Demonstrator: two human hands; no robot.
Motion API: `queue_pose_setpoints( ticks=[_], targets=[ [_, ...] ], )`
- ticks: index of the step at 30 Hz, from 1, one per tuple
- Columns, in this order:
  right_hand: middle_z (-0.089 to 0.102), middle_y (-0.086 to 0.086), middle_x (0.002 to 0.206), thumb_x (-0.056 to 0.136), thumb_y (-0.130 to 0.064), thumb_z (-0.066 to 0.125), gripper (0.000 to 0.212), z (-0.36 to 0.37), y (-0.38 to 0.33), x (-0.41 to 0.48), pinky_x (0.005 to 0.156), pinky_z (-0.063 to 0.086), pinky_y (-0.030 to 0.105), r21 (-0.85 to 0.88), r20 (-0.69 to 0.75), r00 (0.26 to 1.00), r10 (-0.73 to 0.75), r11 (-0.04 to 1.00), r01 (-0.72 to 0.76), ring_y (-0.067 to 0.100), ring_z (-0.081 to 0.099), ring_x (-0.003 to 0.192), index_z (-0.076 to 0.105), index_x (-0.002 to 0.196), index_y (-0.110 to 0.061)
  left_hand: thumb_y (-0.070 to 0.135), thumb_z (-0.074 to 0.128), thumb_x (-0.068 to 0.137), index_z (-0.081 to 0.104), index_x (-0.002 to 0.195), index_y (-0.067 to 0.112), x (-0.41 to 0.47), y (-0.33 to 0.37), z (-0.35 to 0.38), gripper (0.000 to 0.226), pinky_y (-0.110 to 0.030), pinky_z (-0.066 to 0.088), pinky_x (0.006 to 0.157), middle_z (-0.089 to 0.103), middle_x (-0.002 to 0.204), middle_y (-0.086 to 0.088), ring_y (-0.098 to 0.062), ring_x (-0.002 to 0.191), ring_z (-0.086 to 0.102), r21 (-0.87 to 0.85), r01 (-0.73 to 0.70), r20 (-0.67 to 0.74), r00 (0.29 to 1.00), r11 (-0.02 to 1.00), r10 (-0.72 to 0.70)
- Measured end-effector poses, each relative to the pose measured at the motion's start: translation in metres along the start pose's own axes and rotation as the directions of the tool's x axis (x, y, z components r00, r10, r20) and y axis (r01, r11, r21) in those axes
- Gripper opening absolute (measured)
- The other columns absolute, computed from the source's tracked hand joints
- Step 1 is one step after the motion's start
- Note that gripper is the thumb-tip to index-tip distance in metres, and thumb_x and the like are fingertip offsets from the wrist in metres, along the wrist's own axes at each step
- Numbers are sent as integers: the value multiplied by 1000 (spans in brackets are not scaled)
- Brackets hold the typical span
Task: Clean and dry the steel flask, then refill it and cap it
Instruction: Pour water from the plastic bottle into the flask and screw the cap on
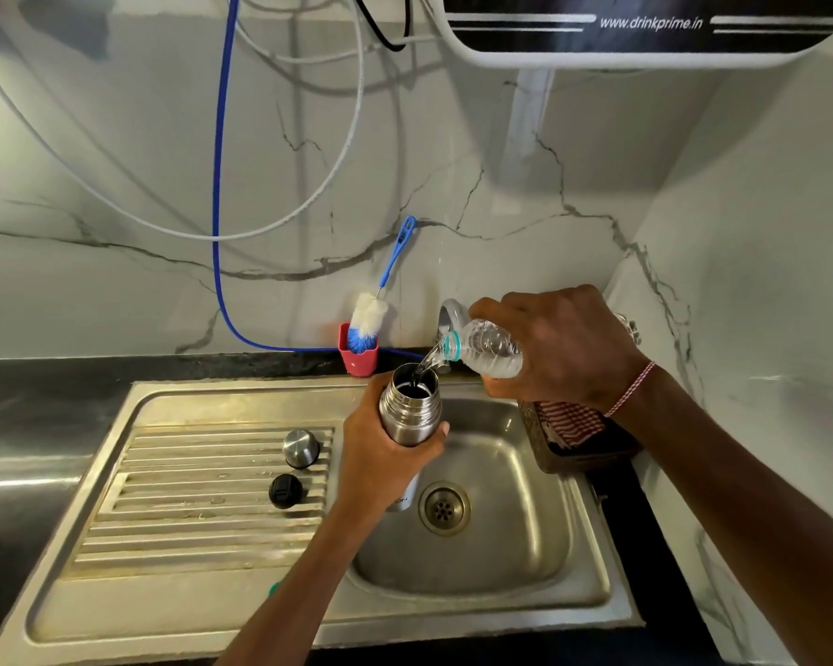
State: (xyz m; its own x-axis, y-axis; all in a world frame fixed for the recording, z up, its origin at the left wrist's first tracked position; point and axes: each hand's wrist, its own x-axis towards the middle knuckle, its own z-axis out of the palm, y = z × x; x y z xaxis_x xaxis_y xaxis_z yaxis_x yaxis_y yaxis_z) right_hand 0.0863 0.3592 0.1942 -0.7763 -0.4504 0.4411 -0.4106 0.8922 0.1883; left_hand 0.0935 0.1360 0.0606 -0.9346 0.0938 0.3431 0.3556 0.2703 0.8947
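Left hand [385, 461] grip clamped on steel flask [410, 406], upright, uncapped, over sink [501, 545] basin. Stopper [285, 490] and steel cap [300, 447] on drainboard [188, 521], left of it. Right hand [559, 348] grip clamped on tilted plastic bottle [491, 350], water running into flask. Brush [367, 319] at wall.

The cylindrical brushed-steel flask [410, 408] is upright, uncapped, above the steel sink [501, 545], water pouring in from a tilted clear plastic bottle [491, 350]. Its domed steel cap [300, 447] and round black stopper [285, 491] sit apart on the ribbed drainboard [188, 473].
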Motion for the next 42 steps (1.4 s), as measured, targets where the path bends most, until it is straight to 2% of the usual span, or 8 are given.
queue_pose_setpoints(
  ticks=[8, 16, 21, 25, 29, 37, 42],
  targets=[
    [70, -4, 81, 71, -66, 59, 64, -1, 1, 1, 53, 46, 30, -28, 25, 1000, -5, 1000, 5, 24, 61, 57, 65, 119, -24, 18, 97, 65, 53, 116, 45, 2, -1, -3, 73, -9, 52, 79, 65, 110, 37, 4, 98, 68, 3, -14, -5, 1000, 1000, 14],
    [68, -4, 76, 74, -65, 60, 59, -2, 1, 3, 52, 45, 29, -27, 23, 1000, -9, 1000, 10, 23, 59, 54, 65, 116, -24, 17, 97, 64, 53, 115, 44, 3, -2, -4, 73, -7, 50, 78, 64, 110, 41, 9, 98, 66, 14, -11, 0, 1000, 1000, 11],
    [69, -4, 79, 72, -65, 62, 62, -2, 3, 5, 54, 49, 33, -31, 46, 999, -14, 999, 15, 23, 61, 57, 63, 119, -24, 16, 97, 65, 52, 114, 45, 4, 0, -3, 73, -4, 49, 78, 61, 110, 45, 13, 98, 64, 17, -3, -1, 1000, 1000, 3],
    [68, -4, 78, 70, -64, 66, 63, -2, 5, 7, 54, 46, 30, -41, 53, 998, -16, 999, 18, 23, 60, 55, 63, 119, -24, 16, 97, 65, 50, 112, 45, 5, 0, -1, 72, -2, 47, 76, 59, 109, 49, 17, 97, 62, 20, 3, 0, 1000, 1000, -3],
    [68, -4, 78, 68, -64, 63, 65, -3, 6, 7, 55, 44, 29, -57, 55, 998, -24, 998, 27, 24, 60, 55, 63, 119, -24, 18, 97, 66, 50, 113, 47, 5, 1, -1, 73, -3, 48, 77, 60, 109, 48, 15, 97, 63, 21, 11, -1, 1000, 1000, -11],
    [69, -4, 82, 72, -67, 51, 65, -6, 6, 9, 57, 49, 32, -53, 71, 997, -25, 998, 29, 25, 62, 58, 62, 121, -26, 18, 97, 65, 51, 113, 45, 4, 1, 0, 72, -4, 48, 78, 61, 109, 46, 14, 98, 63, 10, 21, -4, 1000, 1000, -21],
    [69, -4, 82, 71, -66, 57, 66, -6, 5, 9, 57, 46, 30, -76, 85, 996, -35, 996, 42, 24, 62, 58, 61, 122, -26, 15, 97, 65, 50, 113, 46, 4, 3, -1, 74, -1, 47, 78, 59, 108, 50, 18, 98, 62, 14, 13, -8, 1000, 1000, -13]
  ],
)
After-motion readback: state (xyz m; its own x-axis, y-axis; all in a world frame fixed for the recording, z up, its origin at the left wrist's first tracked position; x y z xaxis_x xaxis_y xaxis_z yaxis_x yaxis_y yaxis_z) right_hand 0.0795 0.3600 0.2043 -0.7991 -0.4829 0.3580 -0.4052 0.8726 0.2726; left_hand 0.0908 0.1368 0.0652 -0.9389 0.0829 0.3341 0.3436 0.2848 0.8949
